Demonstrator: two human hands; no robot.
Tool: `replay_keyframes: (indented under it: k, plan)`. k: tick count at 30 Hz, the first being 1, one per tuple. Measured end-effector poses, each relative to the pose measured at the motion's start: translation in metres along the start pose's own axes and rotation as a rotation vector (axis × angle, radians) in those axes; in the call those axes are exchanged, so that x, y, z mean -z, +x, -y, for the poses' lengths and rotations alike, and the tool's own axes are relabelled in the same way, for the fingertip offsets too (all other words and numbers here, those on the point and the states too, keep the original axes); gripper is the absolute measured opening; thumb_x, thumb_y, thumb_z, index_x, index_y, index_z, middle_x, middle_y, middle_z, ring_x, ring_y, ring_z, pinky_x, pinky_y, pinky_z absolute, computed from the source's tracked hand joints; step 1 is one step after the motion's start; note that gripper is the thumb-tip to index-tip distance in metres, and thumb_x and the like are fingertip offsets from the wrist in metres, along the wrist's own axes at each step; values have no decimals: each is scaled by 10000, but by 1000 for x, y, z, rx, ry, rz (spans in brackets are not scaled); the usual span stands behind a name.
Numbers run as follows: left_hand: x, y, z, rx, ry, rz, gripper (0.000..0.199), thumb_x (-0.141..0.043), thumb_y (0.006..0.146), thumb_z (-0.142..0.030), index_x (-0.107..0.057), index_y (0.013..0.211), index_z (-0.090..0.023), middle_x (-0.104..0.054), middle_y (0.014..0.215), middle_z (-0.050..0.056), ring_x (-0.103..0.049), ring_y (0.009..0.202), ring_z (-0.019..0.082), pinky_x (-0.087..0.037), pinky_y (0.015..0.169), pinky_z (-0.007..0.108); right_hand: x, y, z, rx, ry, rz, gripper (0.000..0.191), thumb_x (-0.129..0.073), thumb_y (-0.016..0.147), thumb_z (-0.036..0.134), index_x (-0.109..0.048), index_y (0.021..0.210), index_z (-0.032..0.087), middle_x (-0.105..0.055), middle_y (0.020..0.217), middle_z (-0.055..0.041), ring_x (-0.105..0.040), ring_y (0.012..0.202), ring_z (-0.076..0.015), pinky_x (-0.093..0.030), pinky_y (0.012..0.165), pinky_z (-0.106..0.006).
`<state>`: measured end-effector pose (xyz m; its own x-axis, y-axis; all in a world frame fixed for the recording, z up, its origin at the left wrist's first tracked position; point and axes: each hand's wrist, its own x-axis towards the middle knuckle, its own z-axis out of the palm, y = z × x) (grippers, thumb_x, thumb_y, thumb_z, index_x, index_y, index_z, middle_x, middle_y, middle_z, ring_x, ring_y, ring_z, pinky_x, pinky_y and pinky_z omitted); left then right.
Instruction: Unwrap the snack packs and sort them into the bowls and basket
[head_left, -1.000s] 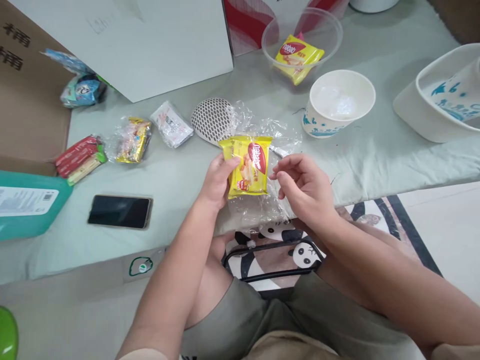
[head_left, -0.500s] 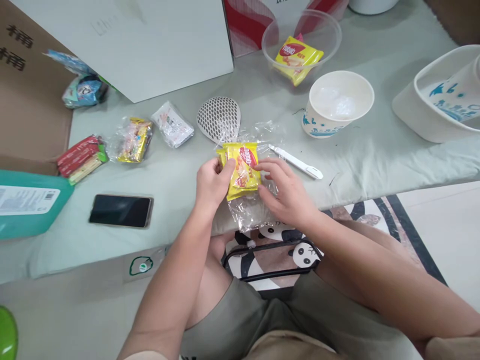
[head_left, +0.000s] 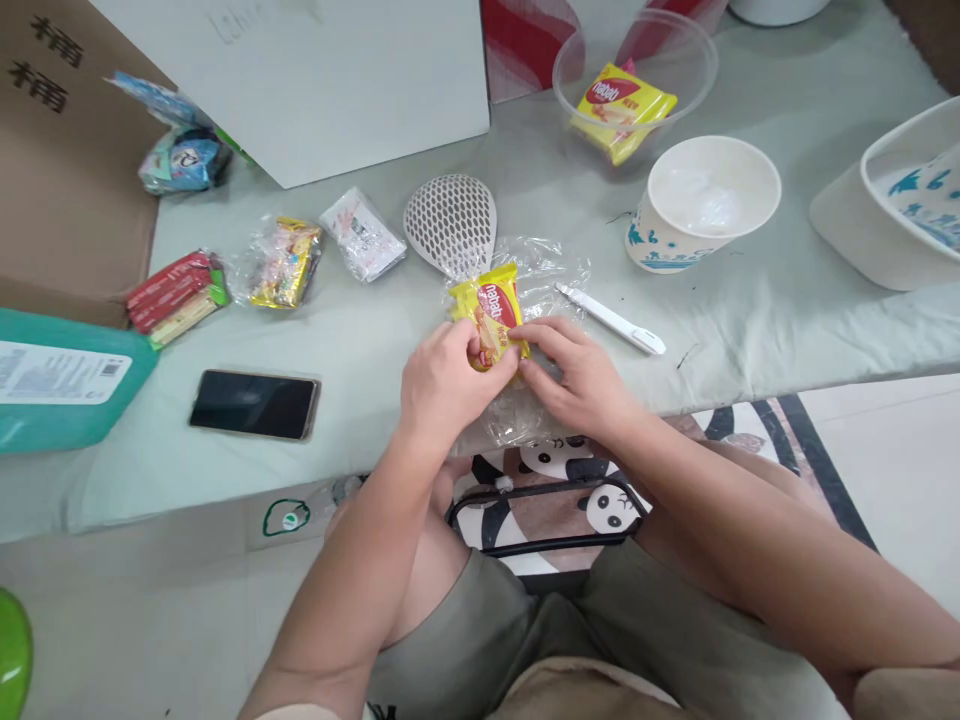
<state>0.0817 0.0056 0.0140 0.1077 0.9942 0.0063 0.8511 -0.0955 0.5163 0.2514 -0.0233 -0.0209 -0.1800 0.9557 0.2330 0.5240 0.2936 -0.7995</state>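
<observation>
Between my hands is a yellow snack packet [head_left: 491, 308] with a red label, lying over a clear plastic bag [head_left: 517, 405] at the table's near edge. My left hand [head_left: 450, 385] is closed on the packet's near left side, thumb across its lower part. The fingertips of my right hand [head_left: 574, 375] pinch its right edge. Just beyond the packet lies a perforated, grey-white oval piece [head_left: 450, 222]. A white utility knife [head_left: 611, 318] rests to the right of the bag.
Left on the table are a phone [head_left: 255, 404], wrapped snacks [head_left: 287, 262] and a teal container [head_left: 75, 420]. A clear bowl [head_left: 709, 75] with yellow packets, a paper tub [head_left: 705, 200] and a white bin [head_left: 847, 225] stand right. A white box [head_left: 360, 90] stands behind.
My left hand has shifted over the packet's lower part, its thumb now near my right fingertips. The packet is turned a little and more covered. The whole view has shifted slightly.
</observation>
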Motion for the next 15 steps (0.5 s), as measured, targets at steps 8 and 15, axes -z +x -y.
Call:
replay_keyframes:
  k: [8,15]
  plan:
    - [0,5,10,-60,-35,-57,276,-539,834,-288,-387,615,-215,-477,617,-5,-392,593,143,-283,613,321,1,2,0,-15,-19,29,308,-519,961,251,-665,1229,207,-716,1166,-106,-692,1086,-239,-577,932,-426]
    - [-2,10,-2,31,-10,-27,444,-586,877,-442,-353,573,-216,-465,548,-7,-378,547,140,-247,581,325,-2,0,-6,53,27,35,335,-561,966,290,-663,1279,227,-704,1230,-110,-677,1140,-241,-565,1003,-449]
